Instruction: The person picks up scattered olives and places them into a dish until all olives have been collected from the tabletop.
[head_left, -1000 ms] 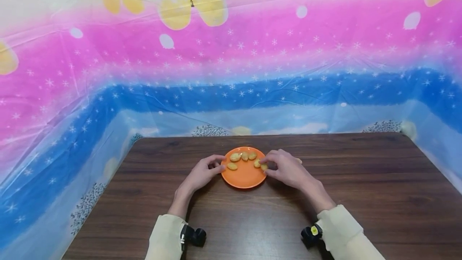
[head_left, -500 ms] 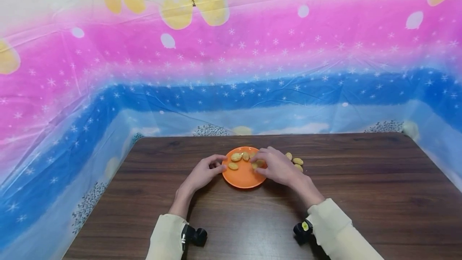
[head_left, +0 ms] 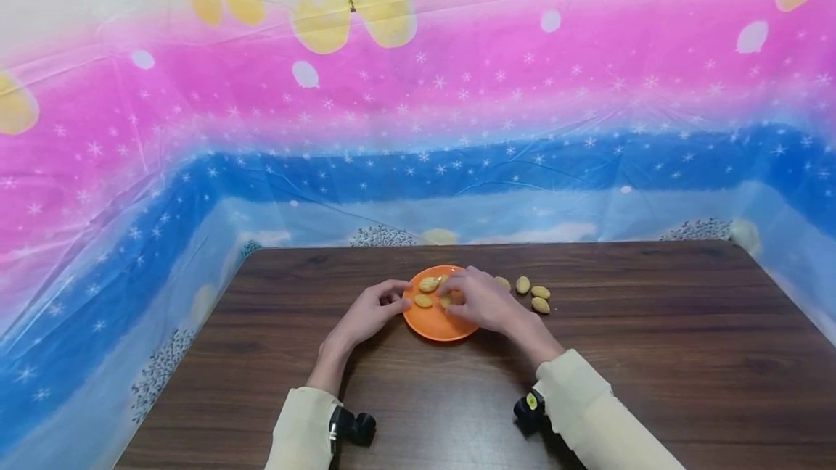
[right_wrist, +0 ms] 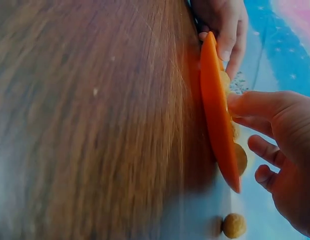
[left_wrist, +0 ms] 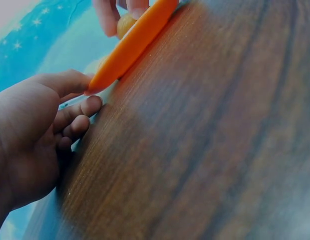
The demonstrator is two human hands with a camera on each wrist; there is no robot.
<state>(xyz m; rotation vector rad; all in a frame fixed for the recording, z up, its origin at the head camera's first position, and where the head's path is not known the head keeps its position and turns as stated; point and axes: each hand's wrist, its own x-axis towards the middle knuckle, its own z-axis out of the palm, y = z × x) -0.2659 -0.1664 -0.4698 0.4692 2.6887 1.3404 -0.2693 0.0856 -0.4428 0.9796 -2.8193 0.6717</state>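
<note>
An orange plate (head_left: 439,326) lies on the dark wooden table, with several oval, tan, nut-like pieces (head_left: 423,300) on its far half. My left hand (head_left: 367,312) holds the plate's left rim between thumb and fingers. Over the plate, my right hand (head_left: 485,299) pinches one tan piece (head_left: 446,302) at its thumb and fingertips. In the right wrist view, the right thumb (right_wrist: 255,104) reaches just above the plate's surface, and its other fingers hang loosely bent. That hand covers part of the plate's right side.
More tan pieces (head_left: 540,305) lie on the table (head_left: 653,354) to the right of the plate. A patterned cloth (head_left: 418,114) hangs along the back and sides. Small black cameras (head_left: 530,409) are strapped at both cuffs.
My right hand has moved left across the plate with the tan piece, uncovering the loose pieces on the table to the right. The left hand keeps its place at the rim.
</note>
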